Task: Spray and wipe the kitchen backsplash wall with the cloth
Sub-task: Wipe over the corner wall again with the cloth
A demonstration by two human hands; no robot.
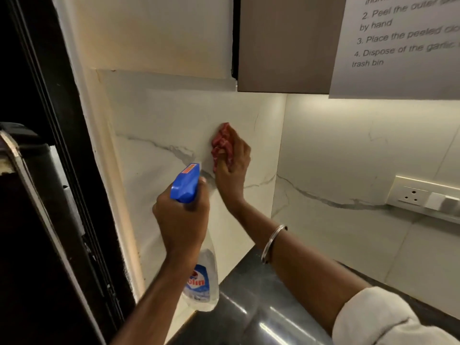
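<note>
The backsplash wall (161, 125) is white marble with grey veins and turns a corner at the middle of the view. My right hand (234, 168) presses a bunched red cloth (221, 145) flat against the left wall panel. Just below and to the left, my left hand (183, 220) grips the neck of a clear spray bottle (201, 280) with a blue trigger head (186, 183). The nozzle points up at the wall, close to the cloth. A metal bangle sits on my right wrist.
A dark glossy countertop (251, 317) runs along the bottom. A brown upper cabinet (283, 46) hangs above, with a printed paper sheet (398, 46) on it. A socket and switch plate (423, 195) is on the right wall. A dark frame (49, 170) borders the left.
</note>
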